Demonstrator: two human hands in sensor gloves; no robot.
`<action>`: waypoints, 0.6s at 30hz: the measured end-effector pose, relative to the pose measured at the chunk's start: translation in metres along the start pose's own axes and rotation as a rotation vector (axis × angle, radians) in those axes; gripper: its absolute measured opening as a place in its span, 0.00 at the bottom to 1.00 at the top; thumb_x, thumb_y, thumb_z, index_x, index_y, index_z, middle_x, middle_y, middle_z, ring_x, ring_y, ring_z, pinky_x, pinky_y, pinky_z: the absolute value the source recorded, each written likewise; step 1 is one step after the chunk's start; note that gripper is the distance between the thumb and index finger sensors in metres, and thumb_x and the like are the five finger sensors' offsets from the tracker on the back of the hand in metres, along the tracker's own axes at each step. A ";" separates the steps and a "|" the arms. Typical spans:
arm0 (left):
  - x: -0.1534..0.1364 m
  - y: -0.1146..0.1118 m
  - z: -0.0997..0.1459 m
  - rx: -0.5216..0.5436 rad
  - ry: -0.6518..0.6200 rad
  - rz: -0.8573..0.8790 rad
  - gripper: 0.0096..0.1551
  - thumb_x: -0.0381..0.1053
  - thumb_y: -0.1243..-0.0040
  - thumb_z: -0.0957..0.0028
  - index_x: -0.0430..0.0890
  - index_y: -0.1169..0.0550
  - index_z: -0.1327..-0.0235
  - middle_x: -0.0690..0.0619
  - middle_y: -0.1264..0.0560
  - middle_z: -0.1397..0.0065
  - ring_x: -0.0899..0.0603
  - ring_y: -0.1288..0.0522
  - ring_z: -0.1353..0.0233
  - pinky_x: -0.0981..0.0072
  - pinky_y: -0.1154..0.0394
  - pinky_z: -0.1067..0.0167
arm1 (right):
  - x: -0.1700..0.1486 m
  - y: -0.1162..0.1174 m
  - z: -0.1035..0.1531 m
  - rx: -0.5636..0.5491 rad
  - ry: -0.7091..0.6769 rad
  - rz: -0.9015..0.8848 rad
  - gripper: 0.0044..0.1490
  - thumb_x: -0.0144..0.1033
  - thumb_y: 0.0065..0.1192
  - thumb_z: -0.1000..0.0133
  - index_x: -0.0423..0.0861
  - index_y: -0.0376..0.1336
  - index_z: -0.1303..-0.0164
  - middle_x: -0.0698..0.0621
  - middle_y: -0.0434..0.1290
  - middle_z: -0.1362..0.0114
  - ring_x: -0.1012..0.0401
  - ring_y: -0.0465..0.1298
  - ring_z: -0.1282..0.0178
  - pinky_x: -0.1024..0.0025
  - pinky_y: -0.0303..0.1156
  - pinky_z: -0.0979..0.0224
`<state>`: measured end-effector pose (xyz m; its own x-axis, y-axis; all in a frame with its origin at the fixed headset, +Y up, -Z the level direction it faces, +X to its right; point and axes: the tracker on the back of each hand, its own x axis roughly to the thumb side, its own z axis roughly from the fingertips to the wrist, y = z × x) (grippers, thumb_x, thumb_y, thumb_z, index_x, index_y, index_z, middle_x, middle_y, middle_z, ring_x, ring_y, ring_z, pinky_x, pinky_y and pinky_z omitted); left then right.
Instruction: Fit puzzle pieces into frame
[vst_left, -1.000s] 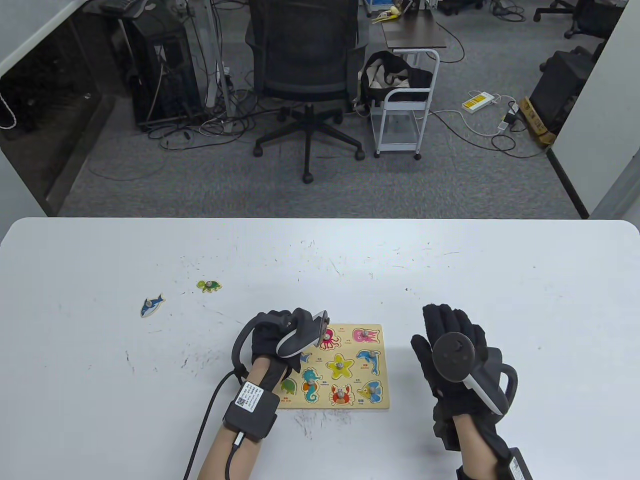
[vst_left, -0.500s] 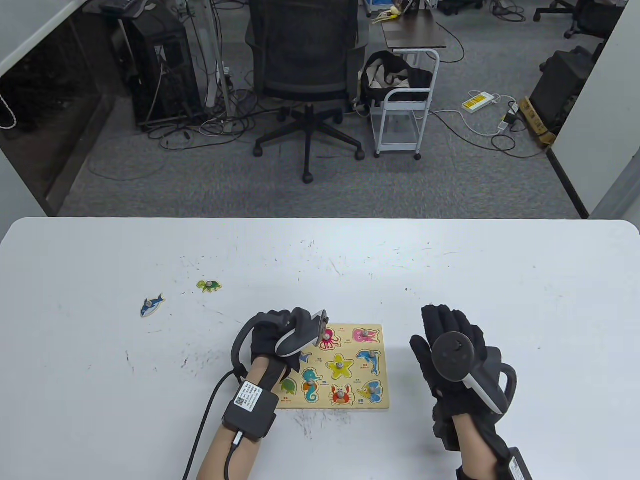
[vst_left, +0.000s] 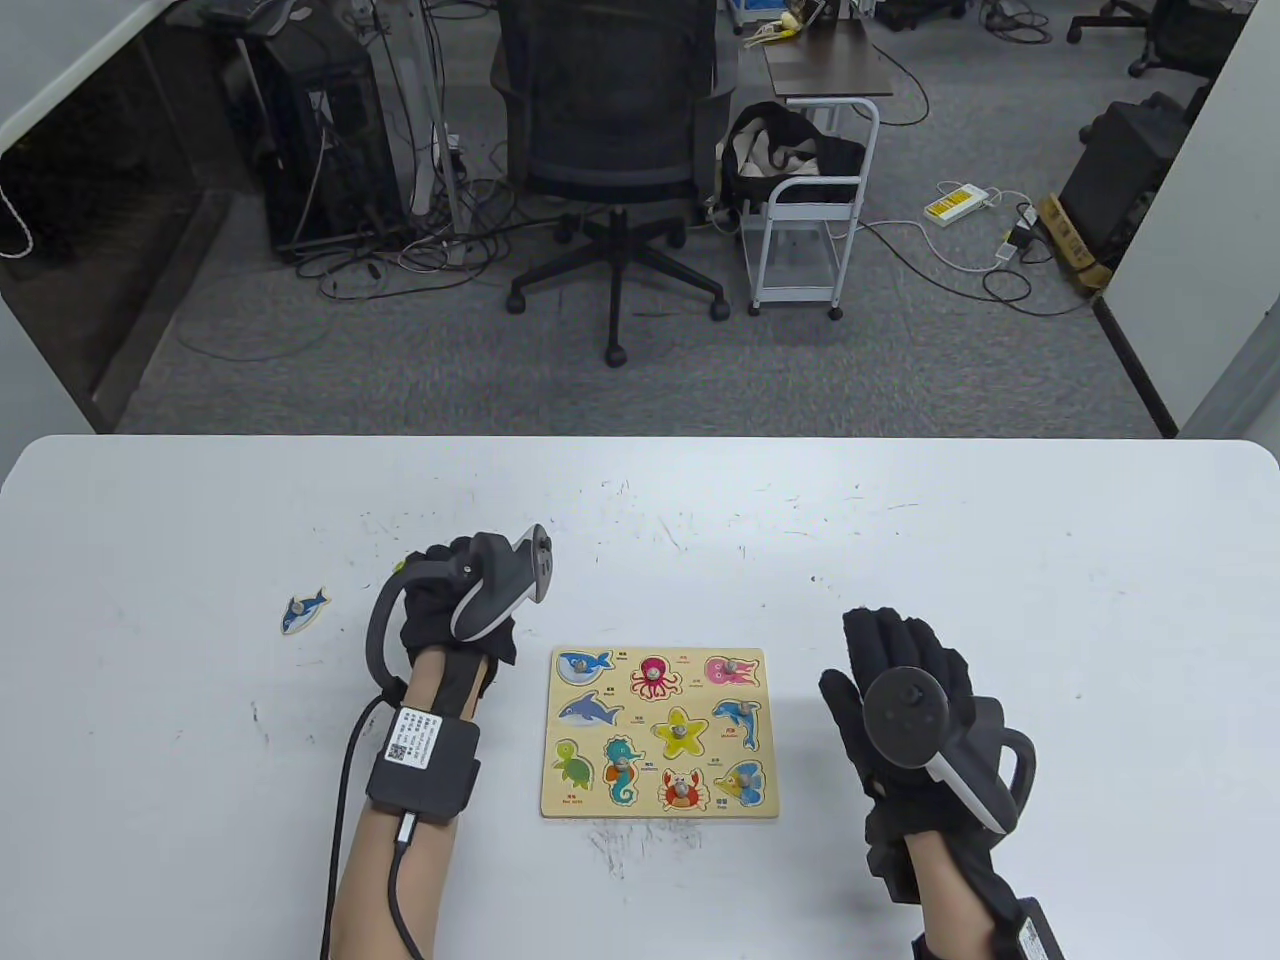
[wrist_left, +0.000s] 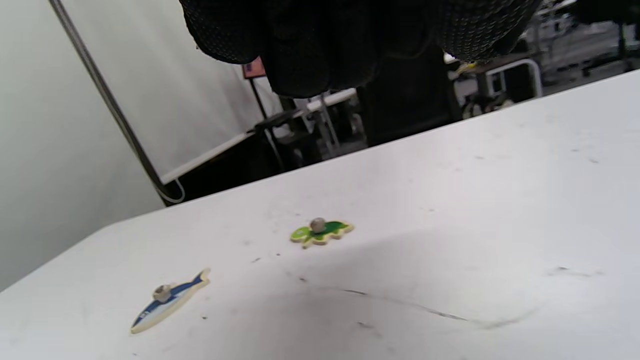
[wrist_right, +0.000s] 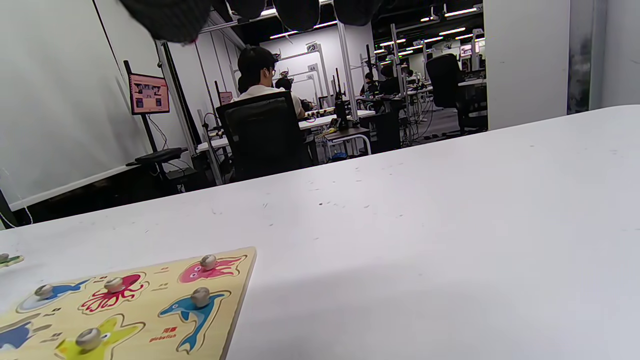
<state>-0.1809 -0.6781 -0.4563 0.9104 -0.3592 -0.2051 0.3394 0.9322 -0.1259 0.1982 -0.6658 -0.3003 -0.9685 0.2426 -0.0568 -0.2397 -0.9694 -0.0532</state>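
Observation:
The wooden puzzle frame (vst_left: 655, 808) lies flat near the table's front, between my hands, with several sea animal pieces seated in it; it also shows in the right wrist view (wrist_right: 145, 305). Its shark and turtle slots show only printed pictures. A green turtle piece (wrist_left: 322, 231) and a blue shark piece (vst_left: 304, 609) lie loose on the table at the left. My left hand (vst_left: 445, 585) hovers over the turtle, hiding most of it in the table view; its fingers (wrist_left: 320, 45) hang above the piece and hold nothing. My right hand (vst_left: 890, 650) rests flat and empty to the right of the frame.
The white table (vst_left: 900, 520) has a rounded far edge, with an office chair (vst_left: 610, 130) and a small trolley (vst_left: 815, 200) on the floor behind it. The shark piece also shows in the left wrist view (wrist_left: 167, 300), left of the turtle.
My left hand has left the frame's upper left corner and moved up and left to the turtle piece. The whale piece now shows seated in that corner. The right hand has not moved.

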 end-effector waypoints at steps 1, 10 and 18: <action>-0.005 -0.001 -0.006 -0.005 0.018 0.001 0.36 0.69 0.42 0.48 0.67 0.32 0.23 0.62 0.26 0.18 0.50 0.25 0.21 0.53 0.29 0.21 | 0.000 0.000 0.000 -0.002 -0.001 0.001 0.43 0.57 0.61 0.44 0.57 0.53 0.18 0.51 0.59 0.12 0.45 0.59 0.13 0.42 0.52 0.15; -0.021 -0.033 -0.051 -0.020 0.111 -0.009 0.35 0.68 0.41 0.49 0.67 0.31 0.25 0.63 0.24 0.21 0.51 0.23 0.23 0.53 0.28 0.22 | 0.004 -0.001 0.003 -0.009 -0.005 0.030 0.43 0.57 0.60 0.44 0.57 0.53 0.18 0.51 0.59 0.13 0.45 0.59 0.13 0.42 0.52 0.15; -0.017 -0.069 -0.080 -0.083 0.157 -0.020 0.33 0.67 0.39 0.50 0.67 0.28 0.28 0.65 0.21 0.26 0.53 0.21 0.27 0.55 0.26 0.24 | 0.007 -0.002 0.004 -0.019 -0.002 0.056 0.43 0.58 0.60 0.44 0.57 0.53 0.18 0.51 0.59 0.13 0.45 0.59 0.13 0.41 0.52 0.15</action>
<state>-0.2393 -0.7401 -0.5216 0.8535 -0.3860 -0.3499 0.3304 0.9203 -0.2095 0.1915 -0.6622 -0.2961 -0.9805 0.1875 -0.0585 -0.1834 -0.9806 -0.0693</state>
